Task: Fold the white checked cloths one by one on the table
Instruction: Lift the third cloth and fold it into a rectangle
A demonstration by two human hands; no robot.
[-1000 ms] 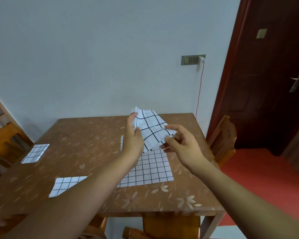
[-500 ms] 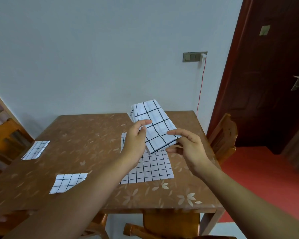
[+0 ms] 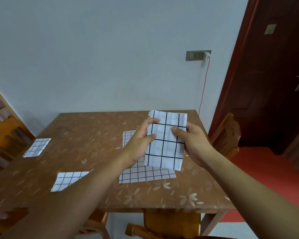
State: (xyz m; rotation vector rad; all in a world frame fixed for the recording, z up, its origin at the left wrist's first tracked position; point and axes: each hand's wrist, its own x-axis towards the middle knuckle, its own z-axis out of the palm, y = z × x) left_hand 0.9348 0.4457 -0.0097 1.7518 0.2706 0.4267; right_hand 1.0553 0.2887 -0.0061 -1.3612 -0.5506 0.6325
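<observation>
Seen from the head camera, a folded white checked cloth (image 3: 165, 142) is held upright in the air above the brown worktop (image 3: 86, 135). The left hand (image 3: 140, 144) pinches its left edge and the right hand (image 3: 192, 144) pinches its right edge, with both thumbs on the front. Beneath it, a larger checked cloth (image 3: 145, 175) lies flat on the worktop. Well apart to the left lie a front folded cloth (image 3: 67, 180) and a far folded cloth (image 3: 37, 147).

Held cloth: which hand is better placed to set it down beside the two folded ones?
Probably the left hand: it grips the cloth, and the folded cloths lie on its side of the table. The right hand would cross over.
</observation>
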